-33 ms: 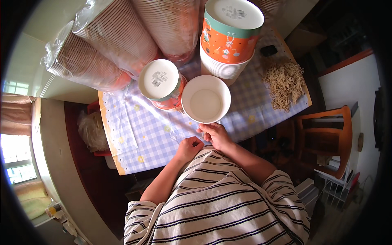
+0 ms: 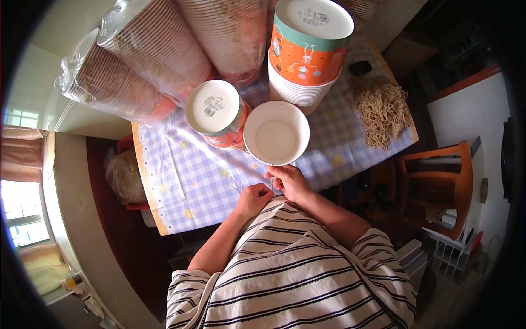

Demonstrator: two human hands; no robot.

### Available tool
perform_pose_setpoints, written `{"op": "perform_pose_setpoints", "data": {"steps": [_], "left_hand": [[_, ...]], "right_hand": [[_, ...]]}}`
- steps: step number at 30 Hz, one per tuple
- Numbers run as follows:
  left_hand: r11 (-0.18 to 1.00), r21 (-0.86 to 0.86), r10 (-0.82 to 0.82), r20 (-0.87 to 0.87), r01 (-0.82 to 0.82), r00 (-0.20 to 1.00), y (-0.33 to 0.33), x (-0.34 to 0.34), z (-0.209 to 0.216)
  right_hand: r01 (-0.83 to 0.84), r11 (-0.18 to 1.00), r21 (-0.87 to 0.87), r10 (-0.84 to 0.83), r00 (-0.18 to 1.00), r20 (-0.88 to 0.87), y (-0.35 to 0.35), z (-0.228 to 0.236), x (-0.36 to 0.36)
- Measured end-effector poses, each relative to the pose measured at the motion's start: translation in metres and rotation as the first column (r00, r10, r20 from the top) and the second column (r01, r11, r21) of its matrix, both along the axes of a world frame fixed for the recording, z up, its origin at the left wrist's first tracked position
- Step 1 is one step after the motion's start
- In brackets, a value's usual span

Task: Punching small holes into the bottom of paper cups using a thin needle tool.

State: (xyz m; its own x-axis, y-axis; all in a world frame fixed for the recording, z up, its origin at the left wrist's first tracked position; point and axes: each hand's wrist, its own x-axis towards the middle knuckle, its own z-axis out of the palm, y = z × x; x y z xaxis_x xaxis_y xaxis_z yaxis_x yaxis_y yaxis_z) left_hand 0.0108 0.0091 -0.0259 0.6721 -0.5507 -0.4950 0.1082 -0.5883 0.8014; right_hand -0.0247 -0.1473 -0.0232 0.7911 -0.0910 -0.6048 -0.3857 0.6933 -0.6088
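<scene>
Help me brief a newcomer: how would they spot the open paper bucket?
On the blue checked tablecloth, find the tall orange bucket stack. In front, right of the shorter upside-down bucket, sits the open paper bucket. Its white inside shows, while those neighbours show flat bases.

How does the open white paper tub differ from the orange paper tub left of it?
The open white tub is mouth up; the orange tub is upside down. The open white tub shows its plain inside, the orange tub its printed white base. Both are round.
</scene>
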Motion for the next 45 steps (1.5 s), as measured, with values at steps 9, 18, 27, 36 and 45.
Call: {"op": "perform_pose_setpoints", "data": {"steps": [9,18,27,36,45], "left_hand": [[0.998,0.021,-0.061,0.035,0.06,0.998,-0.003,0.004,0.001],[0.989,-0.079,0.015,0.9,0.128,0.436,-0.025,0.035,0.066],[0.935,-0.069,-0.123,0.855,0.347,0.503,-0.042,0.048,0.068],[0.912,-0.408,0.169,0.277,-0.044,0.946,-0.041,0.027,0.082],[0.895,-0.445,0.11,0.239,0.009,0.965,-0.032,0.027,0.075]], "right_hand": [[0.093,0.995,0.019,-0.094,0.995,0.035,0.005,-0.003,-0.001],[0.029,0.971,-0.239,-0.011,0.997,0.079,-0.01,0.0,-0.011],[0.027,0.804,-0.594,0.135,0.965,0.227,-0.03,0.028,-0.023],[0.068,0.577,-0.814,0.251,0.933,0.256,-0.043,0.077,-0.023],[0.223,0.118,-0.968,0.419,0.872,0.252,-0.04,0.073,-0.016]]}}
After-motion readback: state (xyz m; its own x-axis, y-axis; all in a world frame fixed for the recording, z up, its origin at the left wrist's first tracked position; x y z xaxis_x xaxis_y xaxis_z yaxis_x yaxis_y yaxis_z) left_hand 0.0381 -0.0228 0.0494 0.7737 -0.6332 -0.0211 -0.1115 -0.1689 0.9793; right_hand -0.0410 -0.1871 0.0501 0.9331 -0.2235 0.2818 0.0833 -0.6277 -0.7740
